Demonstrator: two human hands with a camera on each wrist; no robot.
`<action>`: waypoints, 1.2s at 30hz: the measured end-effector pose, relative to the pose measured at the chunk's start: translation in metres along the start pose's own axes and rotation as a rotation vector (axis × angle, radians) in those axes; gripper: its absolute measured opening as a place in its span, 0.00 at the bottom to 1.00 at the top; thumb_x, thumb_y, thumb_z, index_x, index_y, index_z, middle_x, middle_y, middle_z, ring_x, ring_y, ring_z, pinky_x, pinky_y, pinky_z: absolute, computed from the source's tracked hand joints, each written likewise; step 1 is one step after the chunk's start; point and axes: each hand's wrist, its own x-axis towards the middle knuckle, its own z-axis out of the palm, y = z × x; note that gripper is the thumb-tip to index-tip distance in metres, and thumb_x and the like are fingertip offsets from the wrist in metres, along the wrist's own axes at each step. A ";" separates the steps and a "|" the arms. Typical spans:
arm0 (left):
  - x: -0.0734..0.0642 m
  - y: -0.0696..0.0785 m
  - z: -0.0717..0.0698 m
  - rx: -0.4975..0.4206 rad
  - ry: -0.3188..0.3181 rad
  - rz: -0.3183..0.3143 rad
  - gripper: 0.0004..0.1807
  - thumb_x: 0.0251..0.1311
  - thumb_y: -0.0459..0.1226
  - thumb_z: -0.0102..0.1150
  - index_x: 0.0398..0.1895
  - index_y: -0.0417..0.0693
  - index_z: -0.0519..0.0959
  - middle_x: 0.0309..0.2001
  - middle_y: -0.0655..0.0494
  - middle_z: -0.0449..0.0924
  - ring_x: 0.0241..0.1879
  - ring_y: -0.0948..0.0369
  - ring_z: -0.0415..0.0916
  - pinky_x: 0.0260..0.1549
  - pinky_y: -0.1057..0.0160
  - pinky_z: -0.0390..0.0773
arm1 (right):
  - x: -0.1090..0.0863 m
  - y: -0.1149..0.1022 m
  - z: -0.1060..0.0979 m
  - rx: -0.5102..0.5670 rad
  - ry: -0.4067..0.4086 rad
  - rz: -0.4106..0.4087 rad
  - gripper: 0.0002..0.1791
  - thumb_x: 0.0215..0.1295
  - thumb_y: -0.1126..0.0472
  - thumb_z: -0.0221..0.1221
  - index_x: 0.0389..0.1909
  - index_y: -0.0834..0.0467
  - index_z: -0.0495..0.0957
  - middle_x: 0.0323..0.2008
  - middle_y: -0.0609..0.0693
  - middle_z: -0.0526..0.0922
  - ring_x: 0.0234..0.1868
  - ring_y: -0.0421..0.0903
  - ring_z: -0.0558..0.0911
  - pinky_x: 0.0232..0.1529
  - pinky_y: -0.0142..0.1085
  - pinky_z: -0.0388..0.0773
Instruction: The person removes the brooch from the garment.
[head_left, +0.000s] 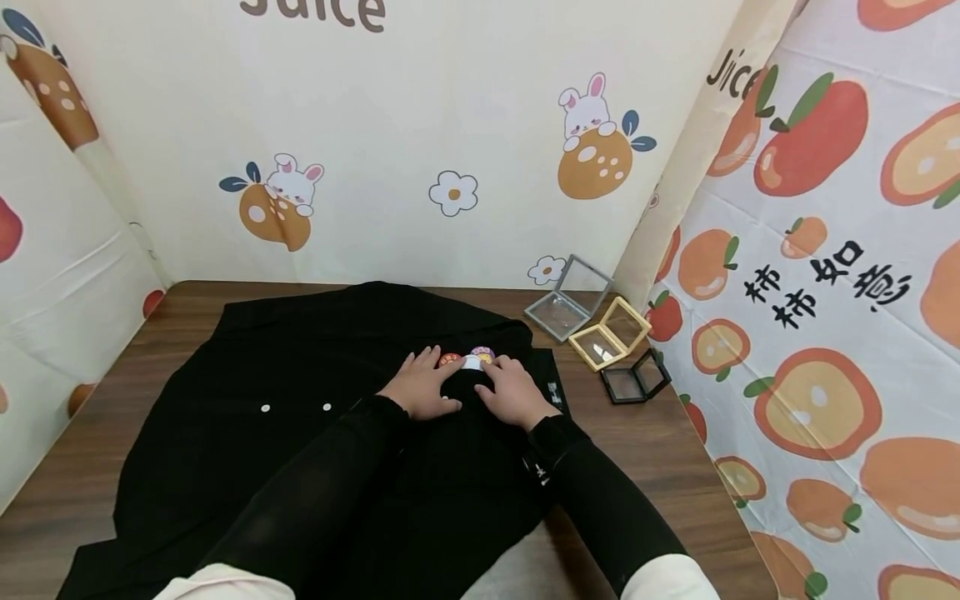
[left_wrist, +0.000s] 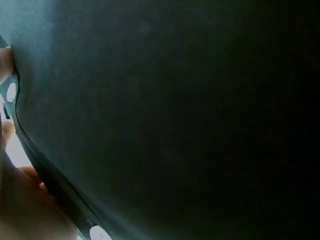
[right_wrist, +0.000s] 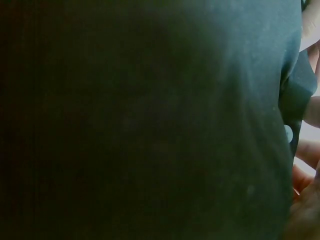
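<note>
With your left hand [head_left: 423, 387] and right hand [head_left: 517, 392] resting, fingers apart, by the badges [head_left: 483, 355], press evenly to flatten the garment [head_left: 292, 367].

Left tabletop [head_left: 123, 400] offers passage; hinged cases [head_left: 612, 337] obstruct right.

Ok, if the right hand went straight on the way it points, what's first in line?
Probably the round purple-and-yellow piece on the black garment, just ahead of the right hand; whether they touch is unclear.
</note>
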 end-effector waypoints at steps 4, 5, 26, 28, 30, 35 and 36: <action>0.001 0.000 0.001 0.005 0.002 -0.002 0.44 0.66 0.61 0.60 0.83 0.67 0.56 0.82 0.38 0.45 0.81 0.43 0.40 0.76 0.40 0.40 | 0.000 -0.001 0.000 0.004 -0.002 0.008 0.30 0.79 0.48 0.55 0.74 0.58 0.70 0.65 0.59 0.72 0.63 0.56 0.72 0.64 0.50 0.71; 0.001 -0.001 0.001 0.006 0.003 -0.003 0.44 0.66 0.61 0.60 0.83 0.66 0.56 0.82 0.38 0.45 0.81 0.43 0.40 0.76 0.40 0.40 | 0.000 -0.002 -0.001 0.005 -0.004 0.012 0.30 0.79 0.48 0.55 0.74 0.58 0.70 0.66 0.59 0.71 0.64 0.57 0.72 0.64 0.50 0.71; -0.002 -0.004 0.001 0.016 -0.008 0.019 0.38 0.74 0.62 0.46 0.83 0.65 0.56 0.82 0.41 0.44 0.81 0.46 0.38 0.76 0.42 0.39 | -0.017 -0.023 -0.007 -0.085 -0.058 -0.007 0.27 0.82 0.48 0.49 0.75 0.54 0.70 0.68 0.57 0.71 0.67 0.57 0.71 0.66 0.54 0.70; -0.002 -0.004 0.001 0.025 -0.008 0.016 0.35 0.76 0.59 0.45 0.83 0.65 0.56 0.82 0.41 0.44 0.81 0.46 0.39 0.76 0.42 0.40 | -0.017 -0.021 -0.008 -0.080 -0.058 -0.015 0.27 0.82 0.47 0.48 0.75 0.54 0.70 0.68 0.57 0.72 0.67 0.56 0.71 0.66 0.53 0.70; -0.002 -0.004 0.000 0.029 -0.005 0.017 0.34 0.77 0.56 0.46 0.83 0.64 0.57 0.82 0.40 0.45 0.81 0.45 0.40 0.76 0.41 0.40 | -0.017 -0.020 -0.009 -0.079 -0.061 -0.022 0.27 0.82 0.46 0.48 0.75 0.53 0.70 0.68 0.56 0.72 0.66 0.56 0.71 0.65 0.53 0.69; -0.002 -0.004 -0.001 0.037 -0.007 0.015 0.34 0.77 0.54 0.50 0.83 0.64 0.57 0.82 0.40 0.45 0.81 0.45 0.41 0.76 0.41 0.41 | -0.015 -0.016 -0.007 -0.122 -0.069 -0.041 0.29 0.80 0.47 0.53 0.76 0.52 0.69 0.66 0.55 0.72 0.65 0.55 0.71 0.64 0.52 0.70; -0.002 -0.004 -0.001 0.041 -0.009 0.013 0.34 0.77 0.54 0.50 0.83 0.64 0.57 0.82 0.41 0.45 0.81 0.45 0.41 0.76 0.41 0.41 | -0.014 -0.015 -0.006 -0.135 -0.071 -0.043 0.29 0.79 0.47 0.54 0.76 0.52 0.69 0.66 0.55 0.72 0.65 0.54 0.71 0.63 0.51 0.70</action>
